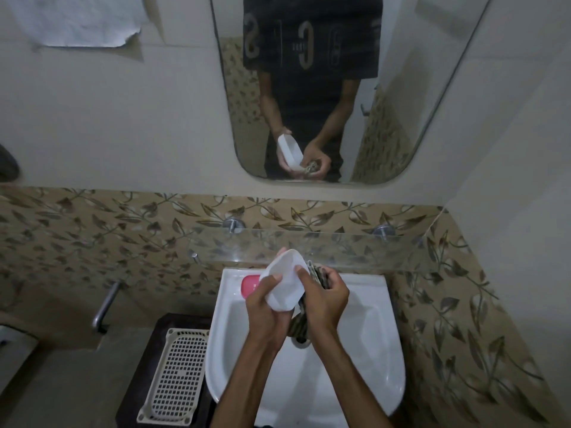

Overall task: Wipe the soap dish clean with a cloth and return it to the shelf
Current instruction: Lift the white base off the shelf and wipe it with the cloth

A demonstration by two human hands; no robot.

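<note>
The soap dish [285,281], white and roughly rectangular with rounded corners, is held up over the back of the sink [364,350], just below the front edge of the glass shelf [355,251] and not resting on it. It is tilted, its open hollow facing up toward the camera. The left hand [265,307] grips it from below and from the left, thumb lying across the near rim and fingers curled under the base. The right hand [324,299] sits close against the dish's right side, touching it; its fingers are curled around a bunched cloth [304,322], dark with a mottled pattern, which is pressed against the right edge of the dish and hangs down below the hands toward the basin. The two hands are together, nearly touching at the dish. Behind the left hand, on the back left corner of the sink, lies a pink soap [248,287], partly hidden by the dish. A cream perforated tray [177,372] lies flat on a dark surface just left of the sink. A metal pipe [105,304] juts from the wall further left. The mirror [340,88] above the shelf reflects the person's dark shirt and both hands holding the dish and cloth. Leaf-patterned tiles [92,230] run along the wall behind the shelf and down the right side.
</note>
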